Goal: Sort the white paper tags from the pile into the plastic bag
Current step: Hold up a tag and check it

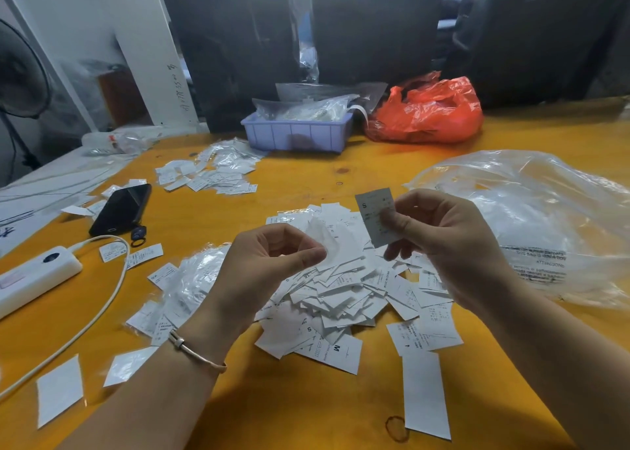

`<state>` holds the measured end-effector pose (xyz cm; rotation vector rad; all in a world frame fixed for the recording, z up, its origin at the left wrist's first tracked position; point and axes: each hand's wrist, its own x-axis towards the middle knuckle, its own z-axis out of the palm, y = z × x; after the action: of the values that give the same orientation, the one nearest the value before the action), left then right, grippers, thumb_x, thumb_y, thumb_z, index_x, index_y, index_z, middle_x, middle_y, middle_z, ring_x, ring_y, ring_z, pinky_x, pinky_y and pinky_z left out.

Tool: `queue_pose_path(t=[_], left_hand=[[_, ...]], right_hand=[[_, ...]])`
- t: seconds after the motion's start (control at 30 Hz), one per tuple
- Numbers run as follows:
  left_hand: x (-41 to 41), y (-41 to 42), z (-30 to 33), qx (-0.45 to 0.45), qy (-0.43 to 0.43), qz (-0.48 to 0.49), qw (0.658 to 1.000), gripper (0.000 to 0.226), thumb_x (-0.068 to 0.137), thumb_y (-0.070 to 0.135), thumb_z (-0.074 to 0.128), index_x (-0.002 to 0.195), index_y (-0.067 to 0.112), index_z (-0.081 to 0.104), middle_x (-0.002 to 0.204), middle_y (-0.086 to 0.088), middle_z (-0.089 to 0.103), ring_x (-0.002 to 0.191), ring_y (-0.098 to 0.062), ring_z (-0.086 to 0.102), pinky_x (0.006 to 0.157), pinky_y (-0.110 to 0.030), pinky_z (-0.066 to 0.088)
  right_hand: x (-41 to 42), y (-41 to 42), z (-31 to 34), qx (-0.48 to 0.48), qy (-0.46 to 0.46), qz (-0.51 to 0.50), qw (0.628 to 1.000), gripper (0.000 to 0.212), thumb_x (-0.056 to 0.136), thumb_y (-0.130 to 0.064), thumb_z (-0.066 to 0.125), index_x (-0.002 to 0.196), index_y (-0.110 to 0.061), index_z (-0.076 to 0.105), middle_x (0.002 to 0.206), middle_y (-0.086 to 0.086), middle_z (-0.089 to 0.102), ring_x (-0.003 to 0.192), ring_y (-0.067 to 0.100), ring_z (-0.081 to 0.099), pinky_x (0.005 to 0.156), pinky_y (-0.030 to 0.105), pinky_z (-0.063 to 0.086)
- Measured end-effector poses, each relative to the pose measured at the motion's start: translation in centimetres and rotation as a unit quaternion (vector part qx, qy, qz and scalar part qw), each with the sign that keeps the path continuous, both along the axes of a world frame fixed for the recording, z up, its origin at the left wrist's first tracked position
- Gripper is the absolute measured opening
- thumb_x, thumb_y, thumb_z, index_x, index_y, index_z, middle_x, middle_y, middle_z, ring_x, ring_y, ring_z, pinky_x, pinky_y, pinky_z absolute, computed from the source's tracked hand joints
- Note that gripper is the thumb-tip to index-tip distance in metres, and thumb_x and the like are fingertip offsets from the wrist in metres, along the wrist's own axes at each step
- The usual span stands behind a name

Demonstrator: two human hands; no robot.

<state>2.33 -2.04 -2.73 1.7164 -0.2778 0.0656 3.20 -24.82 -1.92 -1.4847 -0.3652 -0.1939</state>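
Beneath both hands the pile (344, 286) remains large — most sorting left; right hand (443, 241) pinches an S tag (373, 216), left hand (272, 262) pinches another, plastic bag (545, 218) just right.

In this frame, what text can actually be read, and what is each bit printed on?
"S": tag pinched in the right hand.
"M": tag at the pile's near edge.
"S": another tag in the pile.
"XL": tag beside the left hand.
"MADE IN CHINA": tag in the pile.
"ATTENZIONE", seen mirrored: clear plastic bag; its other lines are too blurred.
Handwriting on the white board: unreadable.
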Motion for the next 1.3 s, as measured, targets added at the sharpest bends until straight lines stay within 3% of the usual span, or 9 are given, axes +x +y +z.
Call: queue_pose_path(t=[0.13,0.27,0.4,0.53,0.67,0.93,1.1,1.2,1.3], left_hand=[[-0.1,0.0,0.1,0.005,-0.001,-0.008,1.000,0.024,0.058,0.041,0.084,0.073,0.024,0.076,0.083,-0.002,0.076,0.084,-0.018,0.072,0.076,-0.020,0.056],[-0.1,-0.1,0.0,0.025,0.004,-0.003,1.000,0.019,0.064,0.033,0.083,0.075,0.020,0.077,0.083,-0.004,0.076,0.083,-0.020,0.072,0.077,-0.023,0.058],[-0.1,-0.2,-0.1,0.039,0.007,0.000,0.999,0.016,0.067,0.029,0.083,0.076,0.017,0.077,0.082,-0.004,0.076,0.082,-0.020,0.072,0.077,-0.023,0.058],[-0.2,-0.2,-0.1,0.038,0.004,-0.002,0.999,0.017,0.066,0.028,0.083,0.076,0.016,0.077,0.082,-0.004,0.076,0.081,-0.020,0.072,0.077,-0.022,0.058],[-0.1,-0.3,-0.2,0.037,0.004,0.000,0.999,0.016,0.066,0.028,0.083,0.076,0.016,0.076,0.082,-0.004,0.076,0.082,-0.019,0.072,0.076,-0.022,0.058],[-0.1,-0.3,-0.3,0.047,-0.002,-0.008,0.999,0.018,0.066,0.029,0.083,0.077,0.016,0.077,0.081,-0.003,0.076,0.080,-0.016,0.072,0.073,-0.018,0.055],[-0.1,-0.3,-0.4,0.076,0.004,-0.030,0.997,0.018,0.068,0.029,0.083,0.078,0.016,0.077,0.080,-0.004,0.076,0.080,-0.019,0.072,0.072,-0.024,0.057],[-0.1,-0.4,-0.4,0.091,0.022,-0.056,0.994,0.020,0.069,0.027,0.082,0.078,0.010,0.076,0.078,-0.006,0.075,0.077,-0.015,0.071,0.068,-0.021,0.055],[-0.2,-0.6,-0.5,0.094,0.047,-0.083,0.991,0.014,0.074,0.018,0.082,0.075,0.007,0.074,0.069,-0.002,0.071,0.066,-0.009,0.065,0.059,-0.017,0.049]], right_hand=[[-0.5,0.3,0.3,-0.008,-0.018,0.008,1.000,0.010,0.078,0.003,0.069,0.087,-0.001,0.067,0.076,0.007,0.073,0.058,0.015,0.061,0.055,0.020,0.048],[-1.1,0.6,0.7,0.026,-0.063,-0.037,0.997,0.013,0.080,0.005,0.067,0.076,-0.008,0.068,0.065,-0.003,0.067,0.057,0.004,0.055,0.056,0.014,0.044],[-2.1,1.0,1.2,-0.043,-0.148,-0.095,0.983,0.005,0.085,-0.003,0.068,0.081,-0.007,0.068,0.068,0.006,0.067,0.058,0.014,0.059,0.056,0.027,0.049],[-2.8,1.2,1.5,-0.110,-0.190,-0.106,0.970,0.005,0.082,-0.009,0.070,0.080,-0.014,0.069,0.066,0.003,0.067,0.056,0.020,0.059,0.054,0.036,0.051],[-3.0,1.4,1.4,-0.133,-0.186,-0.094,0.969,0.007,0.080,-0.010,0.069,0.074,-0.013,0.070,0.062,0.004,0.065,0.052,0.023,0.056,0.051,0.040,0.047],[-2.4,1.4,0.9,-0.174,-0.183,-0.093,0.963,0.013,0.080,0.001,0.070,0.069,-0.007,0.070,0.056,0.000,0.062,0.049,0.020,0.053,0.046,0.035,0.043],[-2.0,1.1,0.7,-0.229,-0.157,-0.060,0.959,0.014,0.079,-0.002,0.071,0.067,-0.008,0.069,0.055,-0.003,0.061,0.048,0.007,0.049,0.044,0.024,0.038],[-1.5,0.8,0.4,-0.287,-0.126,-0.021,0.949,0.013,0.082,-0.007,0.069,0.069,-0.009,0.068,0.061,0.007,0.064,0.054,0.025,0.053,0.047,0.038,0.039],[-1.4,0.8,0.2,-0.336,-0.129,-0.010,0.933,0.007,0.083,-0.014,0.072,0.076,-0.011,0.071,0.062,0.003,0.063,0.057,0.020,0.053,0.053,0.037,0.042]])
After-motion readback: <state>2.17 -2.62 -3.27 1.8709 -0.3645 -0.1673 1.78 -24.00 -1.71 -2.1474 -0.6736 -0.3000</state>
